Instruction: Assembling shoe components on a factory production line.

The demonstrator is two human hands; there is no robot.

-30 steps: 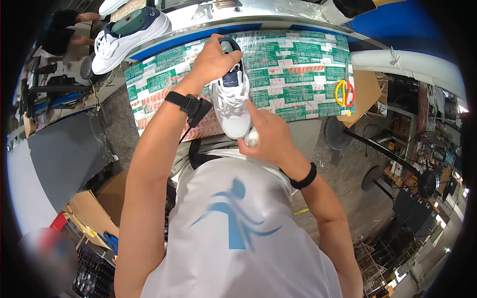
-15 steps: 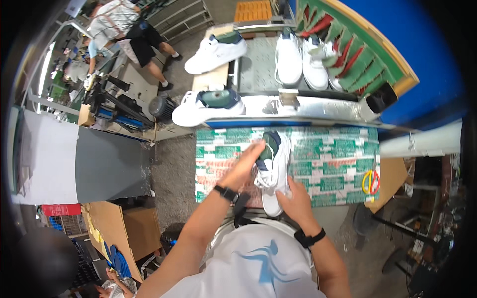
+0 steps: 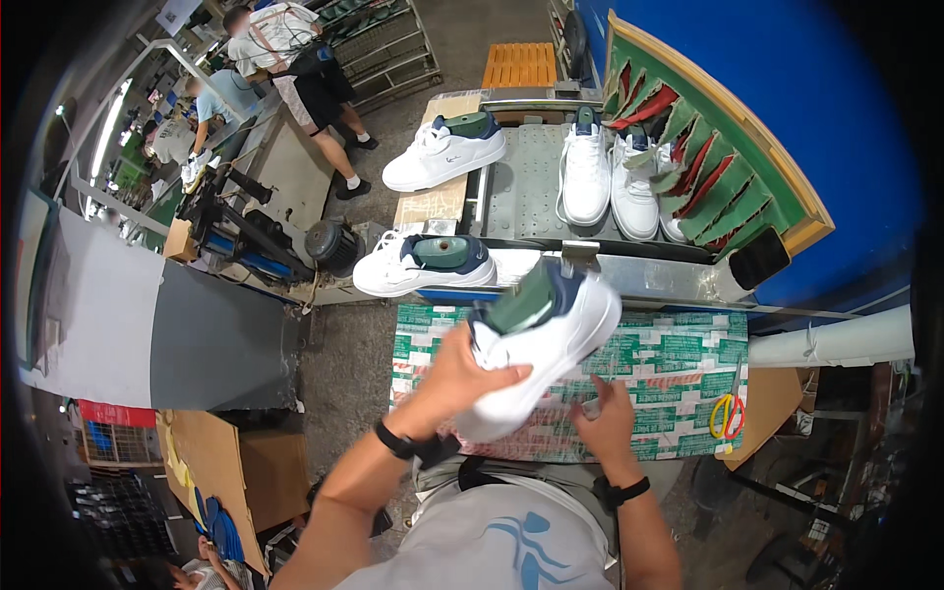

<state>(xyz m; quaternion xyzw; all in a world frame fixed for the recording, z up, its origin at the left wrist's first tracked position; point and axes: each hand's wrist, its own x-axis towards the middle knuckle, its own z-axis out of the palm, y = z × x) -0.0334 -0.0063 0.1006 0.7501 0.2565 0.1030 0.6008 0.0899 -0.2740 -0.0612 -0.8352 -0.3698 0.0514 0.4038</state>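
Observation:
My left hand (image 3: 454, 385) grips a white sneaker (image 3: 551, 344) by its laced side, the thumb lying across the upper. The sneaker is tilted and somewhat blurred, its heel pointing up and right. Inside its navy collar sits a green last (image 3: 526, 300). Off the shoe, my right hand (image 3: 608, 428) is low over the table (image 3: 669, 354), which is covered in green-and-white printed tape. Its thumb and forefinger stand apart; a small pale patch between them cannot be made out.
Beyond the table, a white sneaker (image 3: 418, 270) sits on the ledge and another (image 3: 442, 157) behind it. More sneakers (image 3: 585, 177) stand on a metal conveyor beside a green slotted curtain (image 3: 713, 177). Yellow-and-red scissors (image 3: 728, 416) lie at right. A person (image 3: 295, 69) stands far left.
The sneaker has risen off the table and tilted, its heel swinging right. My left hand now holds it alone; my right hand has let go. The view has shifted too.

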